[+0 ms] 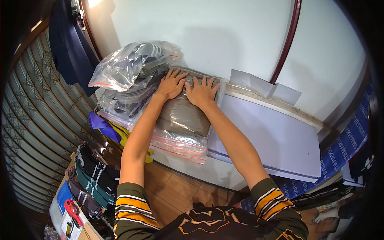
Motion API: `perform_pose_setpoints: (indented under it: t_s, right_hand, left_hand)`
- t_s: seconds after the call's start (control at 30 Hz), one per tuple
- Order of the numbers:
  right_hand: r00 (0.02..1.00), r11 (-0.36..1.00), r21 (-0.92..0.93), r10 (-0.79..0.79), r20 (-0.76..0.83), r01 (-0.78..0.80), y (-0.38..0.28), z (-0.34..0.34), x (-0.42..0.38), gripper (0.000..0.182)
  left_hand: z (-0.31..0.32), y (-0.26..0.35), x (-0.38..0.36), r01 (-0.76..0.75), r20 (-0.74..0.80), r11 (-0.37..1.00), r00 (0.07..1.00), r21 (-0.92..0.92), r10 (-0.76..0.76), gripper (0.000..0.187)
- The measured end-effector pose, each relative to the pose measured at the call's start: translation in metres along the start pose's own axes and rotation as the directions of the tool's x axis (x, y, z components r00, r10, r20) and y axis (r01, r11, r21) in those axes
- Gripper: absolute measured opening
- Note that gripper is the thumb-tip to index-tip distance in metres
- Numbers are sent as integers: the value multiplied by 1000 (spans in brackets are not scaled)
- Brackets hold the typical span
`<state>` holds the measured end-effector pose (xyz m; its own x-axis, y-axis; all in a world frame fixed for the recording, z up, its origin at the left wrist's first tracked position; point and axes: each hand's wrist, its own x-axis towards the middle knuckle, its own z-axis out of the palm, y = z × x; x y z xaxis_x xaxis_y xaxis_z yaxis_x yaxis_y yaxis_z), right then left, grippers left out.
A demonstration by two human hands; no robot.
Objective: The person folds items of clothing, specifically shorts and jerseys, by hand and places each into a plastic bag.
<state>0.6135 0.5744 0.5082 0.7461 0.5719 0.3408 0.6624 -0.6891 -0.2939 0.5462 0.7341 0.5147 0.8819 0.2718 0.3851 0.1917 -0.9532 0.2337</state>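
Observation:
A folded grey-brown garment in a clear zip bag [185, 117] lies flat on the white ledge, its red-lined zip edge toward me. My left hand [172, 85] presses on the far left part of it, fingers stretched out. Beside it my right hand [201, 93] rests on the far right part, fingers spread and palm down. Neither hand grips anything. Just left of my left hand is a pile of dark clothes in clear bags, the top bag [134, 64] puffed up and touching the wall side.
A wide flat stack of white sheets or boards [272, 138] lies to the right. A bent silvery sheet [260, 86] leans at the wall. Folded striped garments [94, 180] and a red-handled tool [72, 210] are at lower left. A folding metal gate [36, 124] stands left.

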Motion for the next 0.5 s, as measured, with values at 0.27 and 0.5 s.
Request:
perform_pose_setpoints:
  t_s: [0.27, 0.5]
  right_hand:
    - [992, 998, 57, -28, -121, 35, 5, 7, -2, 67]
    - [970, 880, 459, -7, -243, 122, 12, -20, -37, 49]
  left_hand:
    - [4, -2, 0, -27, -46, 1000, 999, 9, 27, 50]
    - [1, 18, -7, 9, -119, 974, 993, 226, 18, 49]
